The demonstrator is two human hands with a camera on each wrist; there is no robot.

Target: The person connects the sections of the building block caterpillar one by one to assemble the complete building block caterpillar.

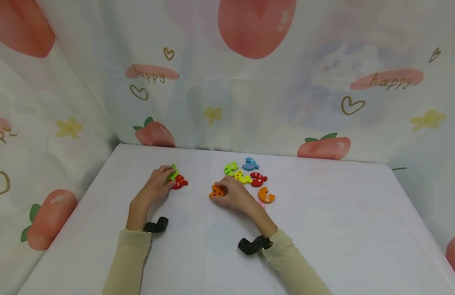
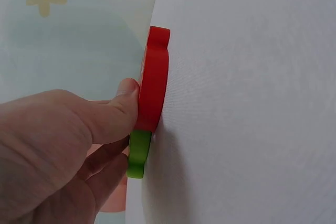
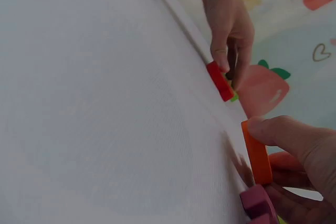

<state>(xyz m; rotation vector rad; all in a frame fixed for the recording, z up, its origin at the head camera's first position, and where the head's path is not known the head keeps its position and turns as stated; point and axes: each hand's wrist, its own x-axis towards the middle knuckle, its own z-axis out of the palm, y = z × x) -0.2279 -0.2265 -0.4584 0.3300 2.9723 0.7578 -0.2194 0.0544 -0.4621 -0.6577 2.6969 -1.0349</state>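
Note:
My left hand (image 1: 156, 184), at the left of the white table, holds a red fish-shaped piece (image 1: 180, 182) and a green piece (image 1: 173, 174) that touch each other. In the left wrist view the thumb lies on the red piece's edge and the fingertips are at the green one. Near the middle, my right hand (image 1: 235, 194) pinches an orange piece with red dots (image 1: 217, 191) between thumb and fingers. The right wrist view shows this orange piece (image 3: 257, 153) edge-on, its far side hidden by the fingers.
Right of and beyond my right hand lie several flat pieces: striped green (image 1: 230, 168), blue (image 1: 250, 164), yellow (image 1: 243, 177), red (image 1: 258, 179) and orange (image 1: 266, 196). A pink piece (image 1: 262, 203) is partly covered by my right hand. A printed curtain (image 1: 249, 102) hangs behind the table.

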